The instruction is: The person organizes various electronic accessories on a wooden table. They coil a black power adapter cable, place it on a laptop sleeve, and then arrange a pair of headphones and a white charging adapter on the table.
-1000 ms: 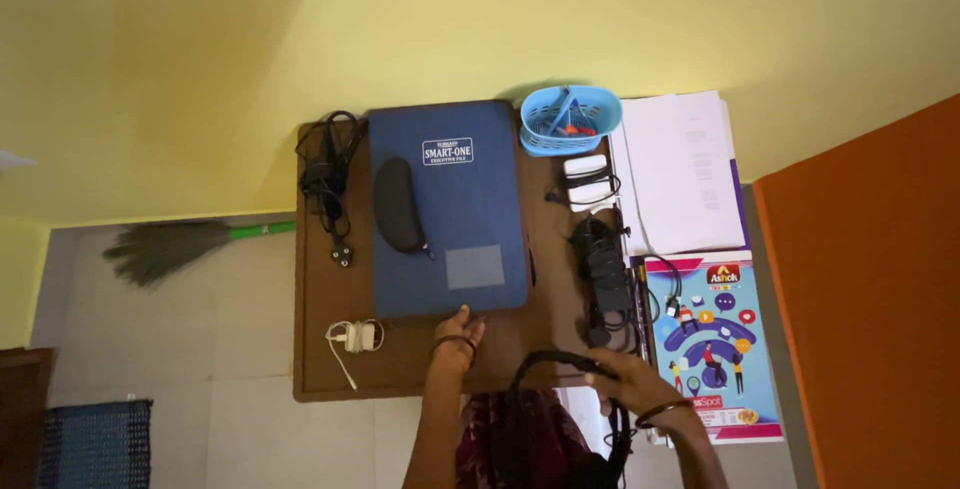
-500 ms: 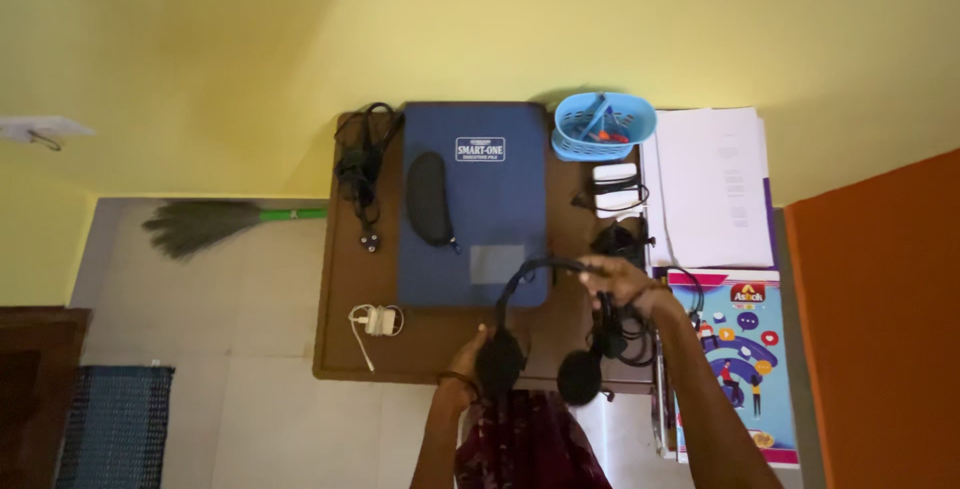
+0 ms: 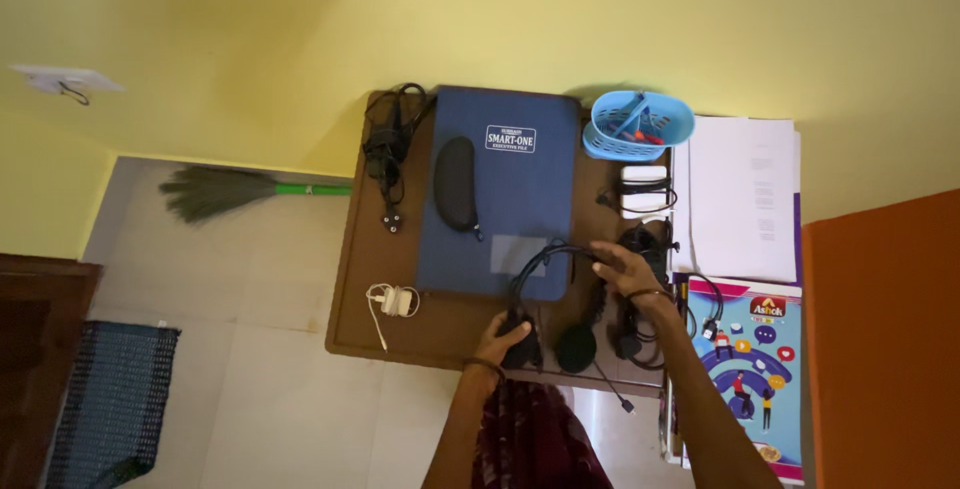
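Table, brown and crowded, with blue folder lying at its middle and used here as landmark. Headphones, black, held low over near right corner of folder, headband arching across that corner, ear cups hanging toward table edge below folder. Left hand closed around one ear cup just below folder's near edge; right hand gripping headband just right of folder's near right corner. Probable hazards, by judgement only: headband flexed or twisted if drawn apart between two grips; ear cup knocked against table edge below folder. Black cable bundle lying right of folder's near corner, just beside free ear cup: risk of snagging, then dragging bundle off table. Thin headphone lead dangling past table edge, below and right of folder, plug hanging free at its end: risk of catching on edge and straining at cup joint. White charger left of folder's near corner, well apart from both hands: low risk.
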